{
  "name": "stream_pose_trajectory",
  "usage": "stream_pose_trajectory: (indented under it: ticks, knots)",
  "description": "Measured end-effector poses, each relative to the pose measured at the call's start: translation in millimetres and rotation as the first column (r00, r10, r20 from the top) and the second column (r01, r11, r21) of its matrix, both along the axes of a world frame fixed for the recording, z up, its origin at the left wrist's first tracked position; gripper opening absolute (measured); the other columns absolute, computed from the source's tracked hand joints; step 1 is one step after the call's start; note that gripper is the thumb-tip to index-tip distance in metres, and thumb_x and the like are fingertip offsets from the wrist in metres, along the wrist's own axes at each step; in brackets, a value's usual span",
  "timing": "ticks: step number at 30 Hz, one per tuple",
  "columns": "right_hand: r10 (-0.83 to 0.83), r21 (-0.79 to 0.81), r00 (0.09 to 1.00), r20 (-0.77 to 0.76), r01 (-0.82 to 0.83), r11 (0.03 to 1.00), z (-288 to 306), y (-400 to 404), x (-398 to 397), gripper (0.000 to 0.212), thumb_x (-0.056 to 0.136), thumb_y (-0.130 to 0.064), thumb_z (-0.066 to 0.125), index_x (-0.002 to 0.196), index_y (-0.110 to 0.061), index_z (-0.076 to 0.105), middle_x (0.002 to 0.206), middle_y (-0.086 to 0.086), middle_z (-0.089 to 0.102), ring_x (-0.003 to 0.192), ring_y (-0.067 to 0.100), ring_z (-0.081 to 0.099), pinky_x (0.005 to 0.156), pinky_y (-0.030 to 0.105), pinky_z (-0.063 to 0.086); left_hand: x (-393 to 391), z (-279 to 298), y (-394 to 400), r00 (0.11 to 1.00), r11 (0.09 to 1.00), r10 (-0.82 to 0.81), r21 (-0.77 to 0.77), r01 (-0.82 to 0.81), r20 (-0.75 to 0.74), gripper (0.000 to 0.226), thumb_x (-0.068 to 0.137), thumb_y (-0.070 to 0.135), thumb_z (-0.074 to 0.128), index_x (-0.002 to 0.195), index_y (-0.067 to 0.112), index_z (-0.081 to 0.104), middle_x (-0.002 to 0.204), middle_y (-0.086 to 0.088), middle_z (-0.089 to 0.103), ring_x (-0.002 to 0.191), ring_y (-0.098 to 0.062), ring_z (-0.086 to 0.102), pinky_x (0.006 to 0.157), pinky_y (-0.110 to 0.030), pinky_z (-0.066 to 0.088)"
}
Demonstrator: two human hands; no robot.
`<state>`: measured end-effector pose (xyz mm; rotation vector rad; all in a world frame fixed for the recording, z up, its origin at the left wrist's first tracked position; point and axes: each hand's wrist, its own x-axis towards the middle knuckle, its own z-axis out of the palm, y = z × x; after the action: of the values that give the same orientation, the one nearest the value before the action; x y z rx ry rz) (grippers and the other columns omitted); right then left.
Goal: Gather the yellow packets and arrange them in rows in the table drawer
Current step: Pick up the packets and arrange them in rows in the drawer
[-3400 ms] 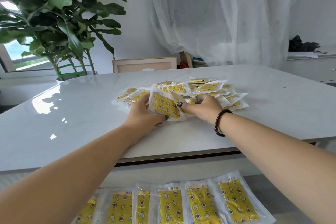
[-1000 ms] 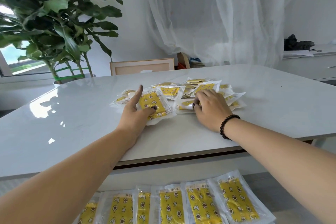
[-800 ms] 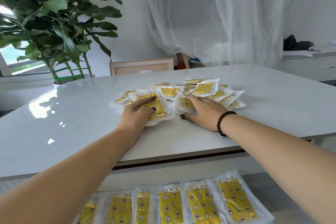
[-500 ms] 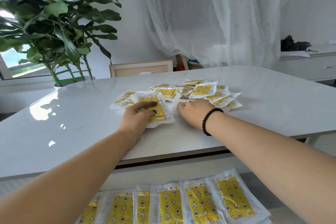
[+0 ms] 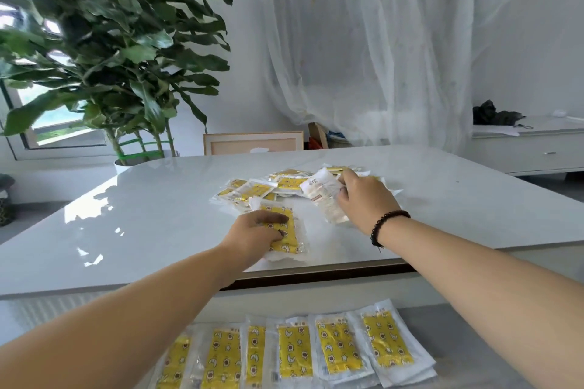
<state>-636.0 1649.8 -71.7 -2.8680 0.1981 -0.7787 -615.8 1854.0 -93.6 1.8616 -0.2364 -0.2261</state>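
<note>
1. Table holds our loose pile of packets, the larger share left to move.
2. Drawer below us shows one row laid side by side.
3. Our right hand grips a packet lifted white side up.
4. Our left hand presses a yellow packet near the table edge, fingers bent over it.

Leafy potted plant, sheer curtain, white sideboard

Bright daylight from window; glare on table; plant motion-blurred.
</note>
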Motion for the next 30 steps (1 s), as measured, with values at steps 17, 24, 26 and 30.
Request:
stream_pose_trajectory:
  ticks: [17, 24, 26, 30]
  knots:
    - [0.280, 0.449, 0.907, 0.315, -0.402, 0.798, 37.6, 114.2, -148.9, 0.008, 0.088, -0.014, 0.052, 0.084, -0.009, 0.056, 0.071, 0.016, 0.062, 0.054, 0.022, 0.051, 0.052, 0.032, 0.044, -131.5, 51.5, 72.7, 0.976, 0.989, -0.046, -0.146, 0.014, -0.214, 0.057, 0.094, 0.060, 0.036, 0.100, 0.019, 0.075, 0.099, -0.013, 0.074, 0.088, -0.027, 0.062, 0.081, -0.037, 0.050]
    - [0.539, 0.357, 0.814, 0.218, -0.580, 0.732, 25.6, 135.2, -186.1, 0.029, 0.086, -0.035, 0.053, 0.109, -0.025, 0.068, 0.111, -0.023, 0.058, 0.111, -0.004, 0.050, 0.094, 0.009, 0.038, -161.7, 56.9, 77.5, 0.975, 0.936, -0.114, -0.351, 0.040, -0.192, 0.046, 0.096, 0.051, 0.041, 0.085, 0.015, 0.066, 0.070, -0.006, 0.063, 0.058, -0.017, 0.055, 0.061, -0.029, 0.044]
    - [0.524, 0.313, 0.817, 0.240, -0.576, 0.755, 28.1, 133.7, -184.4, 0.023, 0.088, -0.029, 0.060, 0.109, -0.023, 0.069, 0.115, -0.020, 0.057, 0.116, -0.006, 0.044, 0.097, 0.003, 0.029, -162.9, 55.8, 78.1, 0.981, 0.929, -0.093, -0.369, 0.025, -0.169, 0.036, 0.099, 0.037, 0.041, 0.086, 0.012, 0.064, 0.067, -0.006, 0.062, 0.057, -0.017, 0.054, 0.064, -0.030, 0.043]
    - [0.391, 0.279, 0.871, 0.299, -0.471, 0.837, 36.0, 124.8, -180.2, 0.035, 0.079, -0.027, 0.075, 0.111, -0.029, 0.062, 0.112, -0.019, 0.049, 0.112, -0.003, 0.039, 0.091, 0.004, 0.026, -163.7, 53.9, 79.7, 0.993, 0.936, -0.096, -0.346, 0.067, -0.068, 0.031, 0.099, 0.024, 0.045, 0.100, 0.003, 0.067, 0.088, -0.016, 0.069, 0.079, -0.026, 0.064, 0.075, -0.036, 0.052]
